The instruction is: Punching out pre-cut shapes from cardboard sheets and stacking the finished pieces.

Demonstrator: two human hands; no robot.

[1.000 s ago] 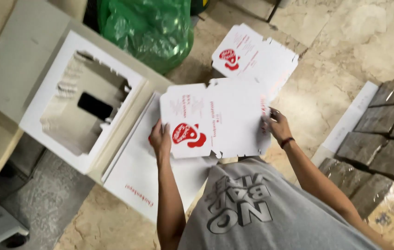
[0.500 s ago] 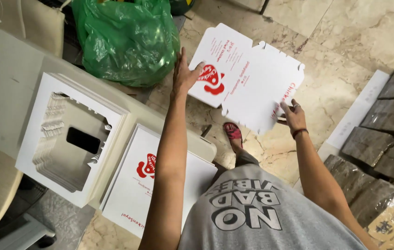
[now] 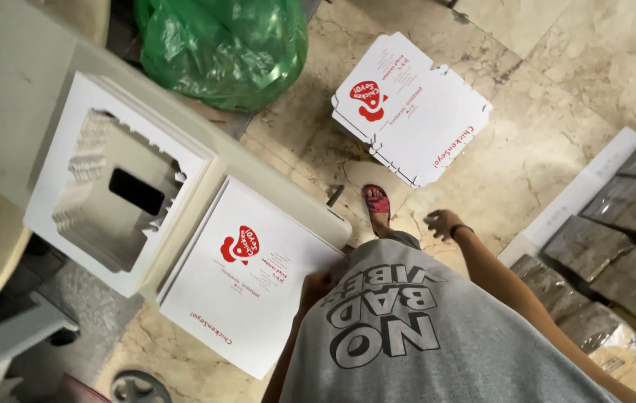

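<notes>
— Where are the hands?
— Left hand (image 3: 316,283) touches the flat box stack (image 3: 247,272) at the tabletop (image 3: 4,97) edge — fingers hidden, can't tell. Right hand (image 3: 443,222) hangs empty, fingers loosely apart.
— Risk?
— Overhanging stack may slide off.

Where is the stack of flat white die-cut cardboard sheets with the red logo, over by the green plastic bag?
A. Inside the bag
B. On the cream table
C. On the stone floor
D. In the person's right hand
C: the stack of flat white cardboard sheets lies on the stone floor, clear of the empty right hand.
</notes>
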